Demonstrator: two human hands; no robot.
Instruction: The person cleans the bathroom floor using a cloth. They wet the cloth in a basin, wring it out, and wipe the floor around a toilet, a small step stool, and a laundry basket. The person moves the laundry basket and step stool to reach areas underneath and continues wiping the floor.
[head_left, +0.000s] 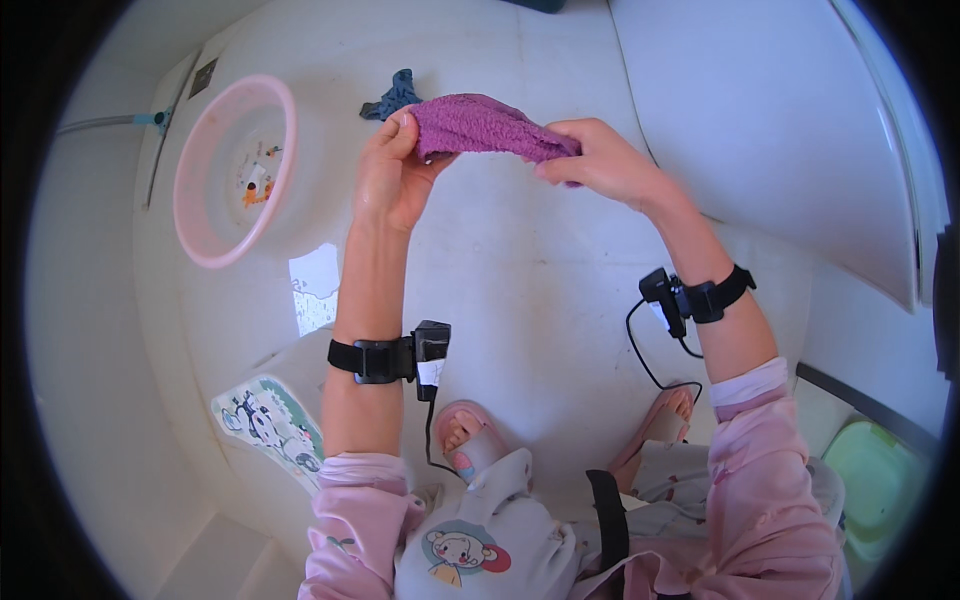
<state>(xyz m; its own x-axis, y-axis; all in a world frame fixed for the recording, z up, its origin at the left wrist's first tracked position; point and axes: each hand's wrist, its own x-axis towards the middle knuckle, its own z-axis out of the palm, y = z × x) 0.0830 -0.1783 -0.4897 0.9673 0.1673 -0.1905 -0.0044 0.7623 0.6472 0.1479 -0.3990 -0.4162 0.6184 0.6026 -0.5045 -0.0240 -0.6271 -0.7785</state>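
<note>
A folded purple terry cloth is stretched between my two hands, above the pale floor. My left hand grips its left end, thumb on top and palm turned partly upward. The right end is pinched between the thumb and fingers of my right hand. Just behind my left fingertips, a crumpled dark blue cloth lies on the floor. Each forearm wears a black strap with a small cabled device.
A pink round basin with printed figures inside stands at the left, near a floor drain. A white curved fixture fills the upper right. A light green basin sits at the lower right. A patterned board is beside my left forearm.
</note>
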